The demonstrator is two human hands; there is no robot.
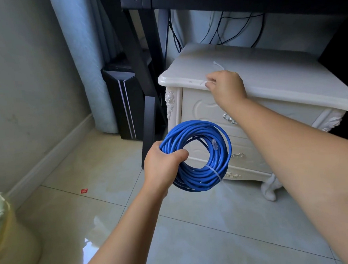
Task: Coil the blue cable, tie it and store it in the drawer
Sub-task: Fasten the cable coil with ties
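Note:
My left hand grips the coiled blue cable at its left side, holding the coil upright above the floor. A white zip tie is wrapped round the coil's lower right, and a clear plug lies on the loops. My right hand reaches to the front edge of the white nightstand's top and pinches a second white zip tie lying there. The top drawer and the lower one are both closed.
A black computer tower and black desk legs stand left of the nightstand, with dark cables hanging behind it. A lined bin sits at the lower left. A small red scrap lies on the tiled floor.

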